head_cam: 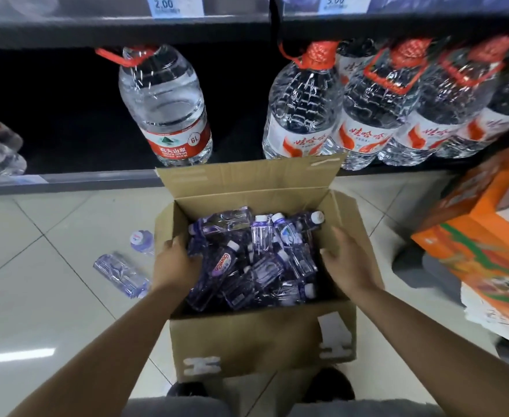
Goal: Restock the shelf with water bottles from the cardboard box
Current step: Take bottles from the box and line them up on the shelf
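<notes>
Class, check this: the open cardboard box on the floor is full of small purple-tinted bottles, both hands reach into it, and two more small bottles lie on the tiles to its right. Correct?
Not quite. The head view shows the two loose bottles on the tiles to the left of the cardboard box, not its right. Everything else stands: left hand and right hand reach in.

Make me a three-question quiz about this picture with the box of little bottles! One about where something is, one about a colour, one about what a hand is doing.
1. Where do two small bottles lie loose?
A. On the floor left of the box
B. On the top shelf
C. On the orange carton

2. What colour is the label band on the single big bottle?
A. Green
B. Red
C. Yellow

3. What is the right hand doing?
A. Lifting a big bottle
B. Holding a price tag
C. Held open above the box, holding nothing

Answers: 1 A, they rest on the tiles beside the cardboard box. 2 B, its band is red. 3 C, its fingers are relaxed and grip no bottle.
</notes>
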`<state>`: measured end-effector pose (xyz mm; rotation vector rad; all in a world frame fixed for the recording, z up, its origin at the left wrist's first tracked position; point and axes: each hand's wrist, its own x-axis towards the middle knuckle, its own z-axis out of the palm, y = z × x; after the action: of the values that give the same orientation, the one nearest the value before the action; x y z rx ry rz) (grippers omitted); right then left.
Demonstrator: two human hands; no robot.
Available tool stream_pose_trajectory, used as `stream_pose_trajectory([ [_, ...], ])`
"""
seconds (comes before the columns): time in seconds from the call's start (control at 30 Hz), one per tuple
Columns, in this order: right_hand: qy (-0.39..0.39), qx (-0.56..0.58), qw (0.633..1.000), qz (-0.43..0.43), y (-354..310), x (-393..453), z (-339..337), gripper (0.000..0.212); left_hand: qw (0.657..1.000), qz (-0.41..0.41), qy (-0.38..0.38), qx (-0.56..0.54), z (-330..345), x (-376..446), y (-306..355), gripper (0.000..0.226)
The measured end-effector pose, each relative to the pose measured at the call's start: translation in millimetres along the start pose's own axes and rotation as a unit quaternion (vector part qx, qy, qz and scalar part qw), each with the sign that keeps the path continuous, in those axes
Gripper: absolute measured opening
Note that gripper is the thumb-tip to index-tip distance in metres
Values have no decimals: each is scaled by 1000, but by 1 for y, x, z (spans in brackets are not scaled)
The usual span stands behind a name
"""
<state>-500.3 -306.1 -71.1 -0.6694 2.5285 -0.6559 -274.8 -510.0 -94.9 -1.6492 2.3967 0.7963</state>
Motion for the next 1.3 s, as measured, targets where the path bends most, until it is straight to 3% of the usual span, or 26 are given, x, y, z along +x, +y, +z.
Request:
stream_pose_trajectory([
  [0.2,-69,-80,993,-50,-11,32,33,50,991,134,-22,-12,27,1,39,48],
  [0.37,-118,-95,987,-52,7,66,81,42,984,131,-117,-29,82,13,52,37],
  [0.47,-169,-130,976,-35,20,79,98,49,977,141,-157,12,109,16,56,39],
  [0.57,-170,-112,978,-39,28,91,101,43,966,136,-202,83,124,21,60,52],
  [0.67,-201,-99,974,-41,36,96,105,36,947,161,-209,183,132,25,63,57],
  [0.77,-207,-93,973,-32,41,97,106,33,944,163,-201,202,137,26,64,57],
  [0.9,-163,-81,983,-2,39,84,94,43,968,135,-179,113,125,17,60,54],
  [1.03,-66,41,997,-4,15,48,57,48,992,80,-98,-26,80,-8,58,49],
  [1.13,-9,114,993,-10,-15,24,16,50,986,66,-53,-145,32,-30,70,44],
  [1.3,10,144,989,-36,-109,-19,-93,57,967,72,-11,-244,-102,-75,107,45],
])
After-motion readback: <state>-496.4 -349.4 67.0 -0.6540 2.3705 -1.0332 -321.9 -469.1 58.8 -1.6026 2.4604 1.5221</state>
